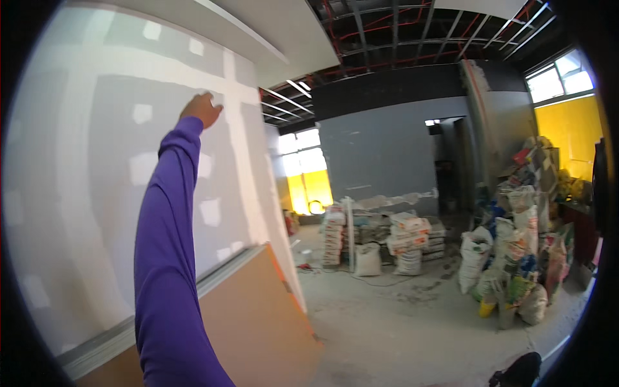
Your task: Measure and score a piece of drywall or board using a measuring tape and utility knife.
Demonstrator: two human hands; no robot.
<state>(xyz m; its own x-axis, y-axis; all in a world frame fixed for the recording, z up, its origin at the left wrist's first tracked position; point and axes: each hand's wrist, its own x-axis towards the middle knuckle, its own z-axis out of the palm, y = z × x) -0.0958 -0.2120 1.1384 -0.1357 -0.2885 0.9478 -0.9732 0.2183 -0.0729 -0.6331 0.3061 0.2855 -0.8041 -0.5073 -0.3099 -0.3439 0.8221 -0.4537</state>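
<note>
My left hand [202,111] is raised at the end of a purple sleeve [167,258], in front of the white plasterboard wall [109,155] with its pale filled seams and patches. Its fingers are slightly bent and apart, with nothing visible in them; whether the fingertips touch the wall I cannot tell. Below it, a brown board [251,322] leans against the wall, with grey metal strips [103,342] lying along the wall side. My right hand is out of view.
Stacked sacks [406,235] stand by the grey far wall [380,155]. A heap of bags [516,258] is on the right, near a yellow-covered window [561,129]. A dark doorway [451,174] opens behind. A dark object [519,371] is at the bottom right of the concrete floor [380,316].
</note>
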